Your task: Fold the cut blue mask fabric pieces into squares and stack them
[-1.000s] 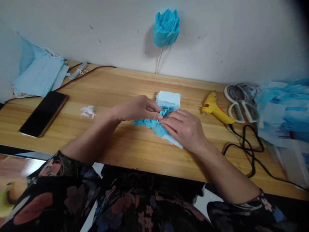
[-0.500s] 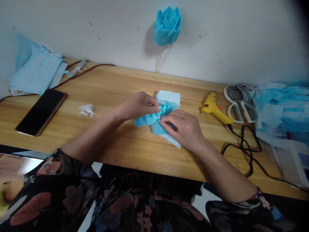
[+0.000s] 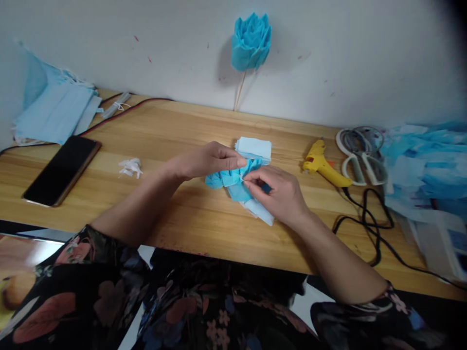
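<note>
A gathered, pleated piece of blue tissue [image 3: 229, 180] lies mid-table, and both hands pinch it. My left hand [image 3: 206, 160] grips its upper left part with thumb and fingers pressed together. My right hand [image 3: 279, 192] pinches the middle of the bundle from the right, fingers curled. A light blue end of the piece [image 3: 260, 211] sticks out under my right hand. Just behind the hands sits a small stack of pale blue squares [image 3: 254, 147].
A finished blue paper flower [image 3: 251, 41] on a stick leans on the wall. Right: yellow glue gun [image 3: 323, 164] with black cord [image 3: 368, 221], scissors [image 3: 361, 153], heap of blue material [image 3: 426, 165]. Left: phone [image 3: 62, 170], white scrap [image 3: 130, 166], blue masks [image 3: 54, 109]. Wooden table [image 3: 164, 131].
The tissue has been bunched more tightly. My right hand went from lying flat on it to pinching its middle with raised fingertips. My left hand keeps its grip.
</note>
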A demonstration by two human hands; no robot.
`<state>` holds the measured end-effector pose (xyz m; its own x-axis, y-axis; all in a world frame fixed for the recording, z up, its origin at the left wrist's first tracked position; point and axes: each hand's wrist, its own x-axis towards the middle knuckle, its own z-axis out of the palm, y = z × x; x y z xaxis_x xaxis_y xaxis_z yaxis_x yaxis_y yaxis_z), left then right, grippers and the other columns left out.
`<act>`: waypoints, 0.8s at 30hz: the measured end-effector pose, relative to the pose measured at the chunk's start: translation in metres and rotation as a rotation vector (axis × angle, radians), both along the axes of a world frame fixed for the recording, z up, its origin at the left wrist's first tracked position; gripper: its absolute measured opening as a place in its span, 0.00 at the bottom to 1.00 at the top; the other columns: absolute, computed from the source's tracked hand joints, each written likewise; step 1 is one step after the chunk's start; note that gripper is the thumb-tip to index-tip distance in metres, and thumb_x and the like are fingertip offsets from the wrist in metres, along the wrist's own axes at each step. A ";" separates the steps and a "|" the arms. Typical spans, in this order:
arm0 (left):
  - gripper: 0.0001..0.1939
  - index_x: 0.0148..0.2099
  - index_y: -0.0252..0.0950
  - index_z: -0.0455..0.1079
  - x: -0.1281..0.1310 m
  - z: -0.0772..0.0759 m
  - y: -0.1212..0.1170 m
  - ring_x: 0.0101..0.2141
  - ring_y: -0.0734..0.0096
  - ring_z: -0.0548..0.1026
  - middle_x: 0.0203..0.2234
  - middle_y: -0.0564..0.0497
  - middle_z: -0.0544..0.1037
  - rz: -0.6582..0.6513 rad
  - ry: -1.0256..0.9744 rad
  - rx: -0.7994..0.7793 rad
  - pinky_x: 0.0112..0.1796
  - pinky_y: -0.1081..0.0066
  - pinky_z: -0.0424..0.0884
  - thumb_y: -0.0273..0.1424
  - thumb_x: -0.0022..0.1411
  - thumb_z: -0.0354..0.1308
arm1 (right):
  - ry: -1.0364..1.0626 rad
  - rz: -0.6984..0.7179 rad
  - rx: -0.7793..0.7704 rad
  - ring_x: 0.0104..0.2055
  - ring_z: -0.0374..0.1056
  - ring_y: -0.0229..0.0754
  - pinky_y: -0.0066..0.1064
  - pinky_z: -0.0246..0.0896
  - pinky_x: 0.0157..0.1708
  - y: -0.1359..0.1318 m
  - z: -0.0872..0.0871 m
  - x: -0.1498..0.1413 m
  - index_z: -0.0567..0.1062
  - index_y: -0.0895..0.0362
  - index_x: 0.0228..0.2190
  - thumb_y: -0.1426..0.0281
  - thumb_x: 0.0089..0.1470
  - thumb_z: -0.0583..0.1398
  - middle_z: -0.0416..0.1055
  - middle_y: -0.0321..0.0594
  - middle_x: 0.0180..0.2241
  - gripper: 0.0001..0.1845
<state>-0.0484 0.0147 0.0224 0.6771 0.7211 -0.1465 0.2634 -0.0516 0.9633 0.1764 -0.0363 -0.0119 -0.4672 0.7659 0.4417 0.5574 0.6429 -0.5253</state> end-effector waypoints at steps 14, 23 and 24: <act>0.10 0.38 0.35 0.83 0.004 0.005 0.001 0.30 0.70 0.75 0.28 0.53 0.80 -0.004 0.034 0.084 0.35 0.73 0.70 0.29 0.52 0.65 | 0.022 -0.022 -0.121 0.29 0.69 0.37 0.31 0.62 0.32 0.000 0.003 0.000 0.76 0.53 0.30 0.72 0.59 0.61 0.76 0.34 0.27 0.06; 0.12 0.41 0.34 0.82 -0.011 0.001 0.009 0.31 0.67 0.79 0.28 0.50 0.82 0.063 -0.043 -0.039 0.34 0.70 0.75 0.30 0.54 0.65 | 0.115 0.014 -0.245 0.28 0.69 0.36 0.29 0.62 0.31 0.000 0.016 0.004 0.76 0.54 0.28 0.71 0.59 0.62 0.76 0.33 0.26 0.07; 0.12 0.42 0.34 0.82 -0.012 0.001 0.010 0.31 0.67 0.79 0.29 0.49 0.83 0.075 -0.052 -0.046 0.35 0.70 0.75 0.30 0.54 0.65 | 0.120 0.038 -0.254 0.28 0.69 0.36 0.29 0.62 0.31 0.000 0.017 0.005 0.77 0.54 0.29 0.70 0.59 0.62 0.77 0.34 0.27 0.07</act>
<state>-0.0606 0.0243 0.0230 0.6292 0.7634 -0.1462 0.2142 0.0105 0.9767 0.1815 -0.0364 0.0046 -0.4533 0.8421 0.2921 0.4595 0.5016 -0.7330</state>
